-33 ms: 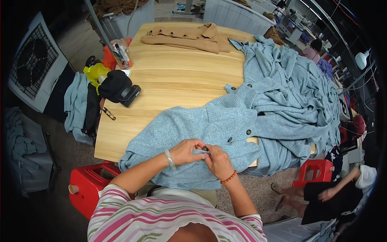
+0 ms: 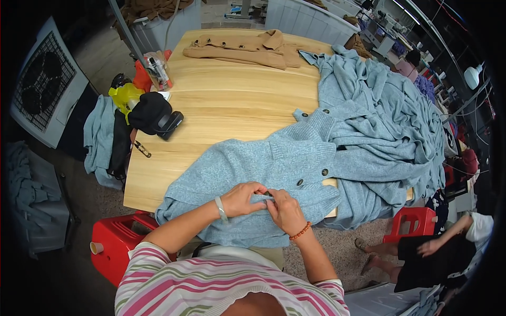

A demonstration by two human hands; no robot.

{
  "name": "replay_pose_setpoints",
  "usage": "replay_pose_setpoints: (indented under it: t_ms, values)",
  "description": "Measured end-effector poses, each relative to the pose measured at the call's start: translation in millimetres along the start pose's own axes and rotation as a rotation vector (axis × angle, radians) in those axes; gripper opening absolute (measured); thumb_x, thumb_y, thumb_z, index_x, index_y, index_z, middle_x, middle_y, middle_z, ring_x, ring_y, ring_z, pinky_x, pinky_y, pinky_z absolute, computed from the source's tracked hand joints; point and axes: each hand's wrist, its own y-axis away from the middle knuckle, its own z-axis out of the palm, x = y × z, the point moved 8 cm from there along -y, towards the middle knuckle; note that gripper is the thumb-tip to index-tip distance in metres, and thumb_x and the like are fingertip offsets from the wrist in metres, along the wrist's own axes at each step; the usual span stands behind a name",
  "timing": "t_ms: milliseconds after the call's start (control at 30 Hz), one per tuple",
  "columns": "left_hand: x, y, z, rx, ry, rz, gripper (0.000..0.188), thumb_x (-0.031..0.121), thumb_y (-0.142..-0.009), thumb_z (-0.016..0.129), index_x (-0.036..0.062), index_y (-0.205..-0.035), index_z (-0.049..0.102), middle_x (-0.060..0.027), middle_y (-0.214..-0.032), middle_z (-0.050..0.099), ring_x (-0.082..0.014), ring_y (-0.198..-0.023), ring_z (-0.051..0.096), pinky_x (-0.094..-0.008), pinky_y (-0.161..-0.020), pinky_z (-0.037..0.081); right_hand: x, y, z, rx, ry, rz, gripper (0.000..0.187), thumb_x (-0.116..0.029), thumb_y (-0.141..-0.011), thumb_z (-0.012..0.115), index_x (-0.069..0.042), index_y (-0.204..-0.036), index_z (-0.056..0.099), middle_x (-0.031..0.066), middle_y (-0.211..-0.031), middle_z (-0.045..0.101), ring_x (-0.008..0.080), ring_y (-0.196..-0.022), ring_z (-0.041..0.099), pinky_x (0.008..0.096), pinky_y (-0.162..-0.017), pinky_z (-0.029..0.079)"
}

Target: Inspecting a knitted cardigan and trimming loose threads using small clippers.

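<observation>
A light blue-grey knit cardigan (image 2: 237, 163) lies across the near edge of the wooden table, with dark buttons (image 2: 324, 172) along its front. My left hand (image 2: 245, 198), with a pale bangle at the wrist, pinches the cardigan's edge. Close against it, my right hand (image 2: 285, 211), wearing an orange bead bracelet, grips the same edge around a dark button (image 2: 268, 194). The button is partly hidden between my fingers.
More blue-grey knitwear (image 2: 379, 116) is heaped on the table's right side. A folded tan cardigan (image 2: 237, 48) lies at the far edge. Thread snips (image 2: 142, 149) and a black cap (image 2: 153, 113) are at the left. Red stools (image 2: 113, 247) flank the table; a person (image 2: 437, 253) sits at right.
My fingers have shifted slightly around the button, which is now more covered. The person at the right has moved a hand a little. The garments stay put.
</observation>
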Motion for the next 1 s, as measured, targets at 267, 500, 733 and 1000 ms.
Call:
replay_pose_setpoints:
  t_ms: [267,500,733,1000]
  values:
    - [-5,2,-4,0.045,-0.184,-0.038,0.013,0.009,-0.085,0.059,0.0022,-0.095,0.066,-0.0144,-0.088,0.064,-0.0325,-0.077,0.062,-0.0359,-0.068,0.049,4,-6,3,-0.114,-0.091,-0.063,0.023,0.002,-0.082,0.058,0.003,-0.105,0.062,0.021,-0.086,0.059,0.0384,-0.078,0.06,0.0429,-0.067,0.049]
    - [-4,3,-4,0.068,-0.252,-0.033,0.011,0.008,-0.085,0.058,0.0026,-0.093,0.063,-0.0133,-0.087,0.063,-0.0332,-0.076,0.061,-0.0365,-0.067,0.049,6,0,8,-0.059,-0.021,-0.062,0.022,0.004,-0.082,0.057,0.004,-0.103,0.062,0.0204,-0.083,0.06,0.0385,-0.073,0.061,0.0415,-0.062,0.049]
    - [-3,1,0,0.049,-0.292,-0.04,0.009,0.007,-0.085,0.058,0.0029,-0.092,0.062,-0.014,-0.087,0.061,-0.0336,-0.077,0.06,-0.0371,-0.066,0.048,6,-5,5,-0.037,-0.13,-0.114,0.013,0.001,-0.082,0.059,0.003,-0.094,0.062,0.0205,-0.083,0.06,0.0393,-0.074,0.061,0.042,-0.063,0.049]
    - [-2,3,-11,0.209,-0.518,-0.035,0.015,0.017,-0.08,0.069,0.0048,-0.084,0.061,-0.0124,-0.083,0.061,-0.0334,-0.075,0.06,-0.041,-0.063,0.047,27,7,-16,-0.002,0.2,-0.02,0.02,-0.025,-0.082,0.068,-0.006,-0.085,0.063,0.0112,-0.079,0.062,0.0311,-0.066,0.062,0.0381,-0.056,0.048]
